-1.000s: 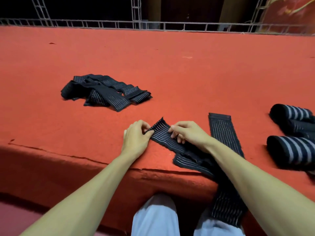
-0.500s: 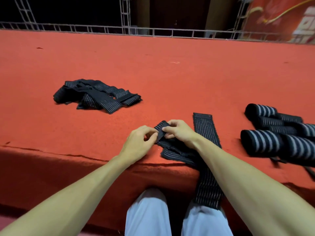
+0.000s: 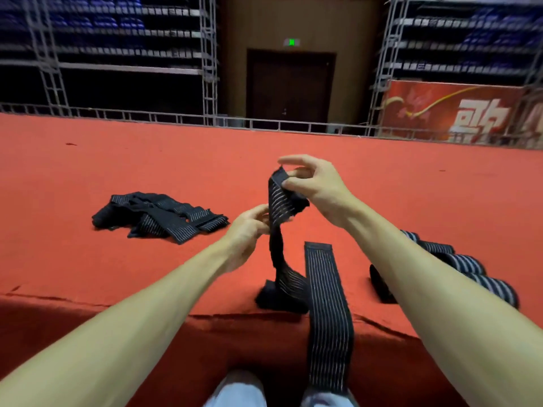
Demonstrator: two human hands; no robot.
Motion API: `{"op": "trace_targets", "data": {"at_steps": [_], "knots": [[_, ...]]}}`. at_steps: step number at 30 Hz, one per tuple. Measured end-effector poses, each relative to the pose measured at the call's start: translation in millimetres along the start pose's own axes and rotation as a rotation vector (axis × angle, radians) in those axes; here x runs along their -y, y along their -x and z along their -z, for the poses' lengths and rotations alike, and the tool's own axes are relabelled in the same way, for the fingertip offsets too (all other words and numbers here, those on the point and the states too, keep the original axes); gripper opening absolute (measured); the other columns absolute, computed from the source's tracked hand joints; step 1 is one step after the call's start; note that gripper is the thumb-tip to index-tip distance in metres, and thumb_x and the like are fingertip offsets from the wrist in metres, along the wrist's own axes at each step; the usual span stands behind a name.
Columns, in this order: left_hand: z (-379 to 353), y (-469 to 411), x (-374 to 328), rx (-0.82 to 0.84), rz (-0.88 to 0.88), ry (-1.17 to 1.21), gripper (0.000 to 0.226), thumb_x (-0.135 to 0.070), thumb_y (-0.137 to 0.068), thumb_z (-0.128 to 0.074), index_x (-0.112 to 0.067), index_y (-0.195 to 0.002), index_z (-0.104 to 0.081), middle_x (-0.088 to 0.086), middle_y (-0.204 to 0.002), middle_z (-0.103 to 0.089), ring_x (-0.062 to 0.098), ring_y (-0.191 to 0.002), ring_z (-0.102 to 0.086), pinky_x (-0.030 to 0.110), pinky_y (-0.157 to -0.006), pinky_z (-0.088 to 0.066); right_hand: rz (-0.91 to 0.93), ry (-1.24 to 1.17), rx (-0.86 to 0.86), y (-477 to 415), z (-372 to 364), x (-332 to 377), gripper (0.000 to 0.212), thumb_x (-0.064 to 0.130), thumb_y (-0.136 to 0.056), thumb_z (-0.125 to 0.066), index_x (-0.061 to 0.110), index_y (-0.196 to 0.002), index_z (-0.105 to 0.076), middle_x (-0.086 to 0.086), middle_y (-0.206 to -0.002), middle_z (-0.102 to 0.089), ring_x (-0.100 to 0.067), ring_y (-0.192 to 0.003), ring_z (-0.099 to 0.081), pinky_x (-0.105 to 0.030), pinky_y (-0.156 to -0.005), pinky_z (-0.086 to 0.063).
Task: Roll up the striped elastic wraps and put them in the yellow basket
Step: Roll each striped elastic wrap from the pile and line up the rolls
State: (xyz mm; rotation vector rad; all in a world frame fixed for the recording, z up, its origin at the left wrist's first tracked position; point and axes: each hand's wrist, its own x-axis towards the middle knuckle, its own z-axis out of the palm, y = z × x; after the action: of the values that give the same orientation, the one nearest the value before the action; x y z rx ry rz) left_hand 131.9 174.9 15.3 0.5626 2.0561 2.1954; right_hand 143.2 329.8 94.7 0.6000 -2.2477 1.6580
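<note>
Now I am pinching the black white-striped elastic wrap (image 3: pixel 278 201), right hand (image 3: pixel 312 183) above left hand (image 3: pixel 246 234), straightening it for rolling.

One lifted wrap (image 3: pixel 277 201), one flat wrap (image 3: pixel 327 304), one tangled pile (image 3: pixel 164 218), rolls (image 3: pixel 470 264) uncountable

Event hall or arena. Near: red-carpeted stage (image 3: pixel 147 171). Far edge: metal truss railing (image 3: pixel 176 117), truss towers (image 3: pixel 209 69). Beyond: tiered blue seat rows (image 3: pixel 117 22), dark door (image 3: pixel 289 86) under green exit sign (image 3: pixel 291 42). Far right: red banner (image 3: pixel 452 113).
</note>
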Motion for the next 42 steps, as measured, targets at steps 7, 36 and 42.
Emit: {"op": "trace_targets", "data": {"at_steps": [7, 36, 42], "knots": [[-8, 13, -40, 0.182, 0.025, -0.096, 0.028, -0.001, -0.084, -0.063, -0.001, -0.111, -0.061, 0.012, -0.104, -0.069, 0.024, -0.096, -0.065, 0.028, -0.083, -0.053, 0.025, -0.240, -0.147, 7, 32, 34, 0.024, -0.004, -0.084, -0.064, 0.011, -0.102, -0.071, -0.004, -0.090, -0.070, -0.013, -0.078, -0.064, -0.022, -0.068, -0.051], [6, -56, 141, -0.076, 0.128, -0.923, 0.035, -0.039, -0.088, -0.066, -0.023, -0.064, -0.046, -0.007, -0.071, -0.053, 0.017, -0.072, -0.051, 0.033, -0.075, -0.038, -0.355, 0.621, 0.136, -58, 29, -196, 0.014, 0.014, -0.082, -0.078, 0.006, -0.090, -0.070, -0.003, -0.066, -0.067, -0.011, -0.058, -0.066, -0.012, -0.059, -0.053], [3, -63, 156, -0.179, 0.095, -0.989, 0.036, -0.043, -0.087, -0.064, -0.024, -0.064, -0.044, -0.008, -0.072, -0.057, 0.016, -0.077, -0.055, 0.037, -0.082, -0.037, -0.443, 0.682, 0.208, -70, 17, -241, 0.015, 0.014, -0.074, -0.084, 0.008, -0.082, -0.072, -0.013, -0.073, -0.072, -0.009, -0.054, -0.066, -0.019, -0.061, -0.054]]}}
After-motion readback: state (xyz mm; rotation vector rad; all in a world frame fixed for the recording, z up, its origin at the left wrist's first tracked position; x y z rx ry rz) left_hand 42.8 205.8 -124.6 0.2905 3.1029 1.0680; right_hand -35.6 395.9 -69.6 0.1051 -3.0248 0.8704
